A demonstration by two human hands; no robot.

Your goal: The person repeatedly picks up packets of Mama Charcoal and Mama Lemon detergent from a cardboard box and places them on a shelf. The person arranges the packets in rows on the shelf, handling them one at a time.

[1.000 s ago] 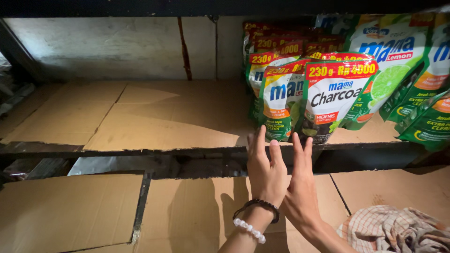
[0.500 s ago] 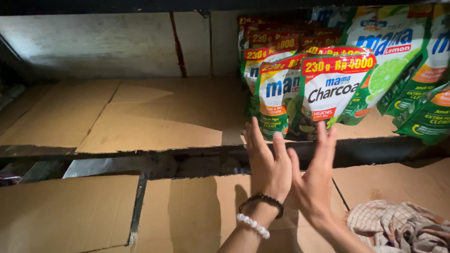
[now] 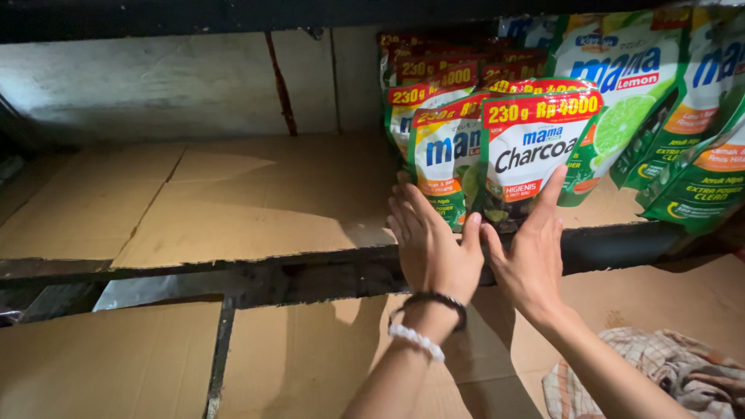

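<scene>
My left hand [image 3: 431, 244], with a dark band and a white bead bracelet at the wrist, rests its spread fingers against the base of a green and white soap pouch [image 3: 444, 159] standing at the front of the upper shelf. My right hand [image 3: 530, 252] lies flat beside it, its fingers touching the lower edge of a white pouch with a red top strip [image 3: 531, 143]. Neither hand grips a pouch. More pouches of the same kind stand in rows behind these two.
The upper shelf [image 3: 233, 198] is lined with brown cardboard, bare on its left half. Larger green pouches [image 3: 691, 132] lean at the far right. A lower cardboard-lined shelf [image 3: 109, 357] lies below, with a checked cloth [image 3: 667, 372] at the bottom right.
Both hands have risen from the shelf's front edge up to the bottoms of the two front pouches. The view has shifted slightly closer.
</scene>
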